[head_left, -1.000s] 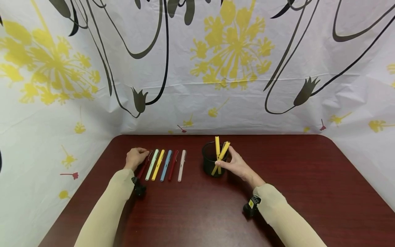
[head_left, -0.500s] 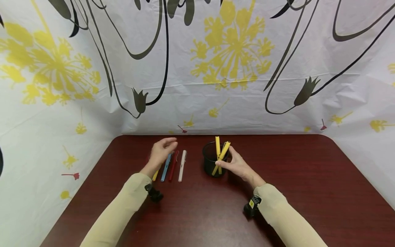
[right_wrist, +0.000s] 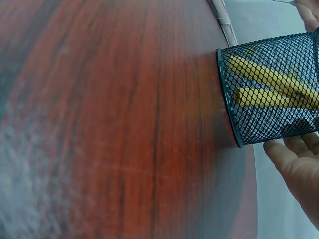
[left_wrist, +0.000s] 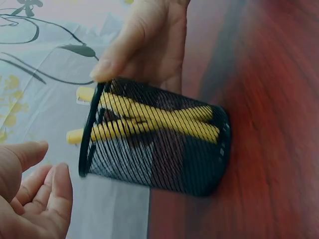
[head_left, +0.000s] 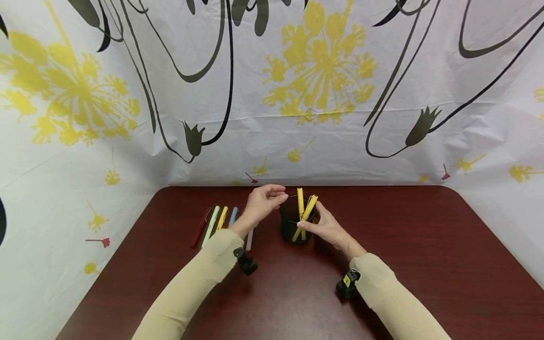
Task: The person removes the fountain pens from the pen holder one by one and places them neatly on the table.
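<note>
A black mesh pen holder (head_left: 289,230) stands upright on the table, with two crossed yellow pens (left_wrist: 149,119) leaning inside it. My right hand (head_left: 326,227) grips its right side near the rim, thumb in front and fingers behind. At its left rim hovers my left hand (head_left: 262,204); the left wrist view has thumb and fingers apart, nothing between them. Left of the holder lies a row of pens: dark red (head_left: 200,227), mint green (head_left: 210,225), yellow (head_left: 222,218), blue (head_left: 233,216) and a pale one (head_left: 250,240). My left hand and forearm partly cover this row.
The dark red-brown wooden table (head_left: 408,245) has rounded back corners. Behind it and to both sides hangs a white cloth (head_left: 263,118) printed with yellow and grey plants. Small black cameras sit on both wrists, over beige sleeves.
My left hand has left the dark red pen at the row's left end and travelled right, over the pens, to the holder's rim. The right hand has kept its hold on the pen holder.
</note>
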`<move>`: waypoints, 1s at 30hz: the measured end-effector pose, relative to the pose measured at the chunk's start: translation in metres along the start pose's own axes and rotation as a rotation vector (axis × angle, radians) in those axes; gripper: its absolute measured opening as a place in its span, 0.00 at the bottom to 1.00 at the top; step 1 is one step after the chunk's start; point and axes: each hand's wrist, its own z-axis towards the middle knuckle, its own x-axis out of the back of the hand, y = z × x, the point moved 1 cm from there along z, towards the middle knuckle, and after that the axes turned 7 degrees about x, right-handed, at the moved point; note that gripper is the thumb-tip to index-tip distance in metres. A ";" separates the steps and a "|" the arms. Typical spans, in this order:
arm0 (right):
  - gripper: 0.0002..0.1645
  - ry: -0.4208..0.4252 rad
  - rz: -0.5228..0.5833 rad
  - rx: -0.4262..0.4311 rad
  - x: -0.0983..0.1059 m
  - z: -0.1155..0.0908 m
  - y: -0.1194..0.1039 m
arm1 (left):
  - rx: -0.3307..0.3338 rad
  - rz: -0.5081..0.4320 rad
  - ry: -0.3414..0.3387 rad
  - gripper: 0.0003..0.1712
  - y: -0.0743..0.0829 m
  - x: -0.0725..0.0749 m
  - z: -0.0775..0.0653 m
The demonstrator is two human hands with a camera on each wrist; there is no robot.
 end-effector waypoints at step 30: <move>0.45 -0.018 0.109 0.075 -0.001 0.000 0.000 | -0.095 0.646 0.207 0.16 0.024 -0.048 0.020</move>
